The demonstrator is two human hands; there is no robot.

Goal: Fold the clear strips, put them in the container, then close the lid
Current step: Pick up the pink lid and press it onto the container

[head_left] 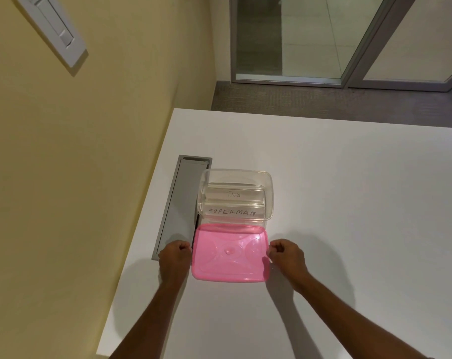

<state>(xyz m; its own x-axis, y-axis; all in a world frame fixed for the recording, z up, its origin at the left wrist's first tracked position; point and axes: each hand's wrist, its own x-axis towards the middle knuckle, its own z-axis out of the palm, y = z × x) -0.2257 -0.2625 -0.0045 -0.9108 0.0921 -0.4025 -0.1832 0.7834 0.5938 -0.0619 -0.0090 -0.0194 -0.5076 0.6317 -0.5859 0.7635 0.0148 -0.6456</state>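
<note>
A clear plastic container (268, 193) stands on the white table, uncovered. Inside it lie folded clear strips, one marked "DOG" (234, 195) and one marked "SUPERMAN" (232, 211). Just in front of the container is the pink translucent lid (230, 252). My left hand (174, 257) grips the lid's left edge with curled fingers. My right hand (287, 257) pinches the lid's right edge. The lid sits low over the table; whether it touches the surface I cannot tell.
A grey cable hatch (178, 206) is set into the white table (349, 203) just left of the container. A yellow wall runs along the table's left edge. Carpet and a glass door lie beyond the far edge.
</note>
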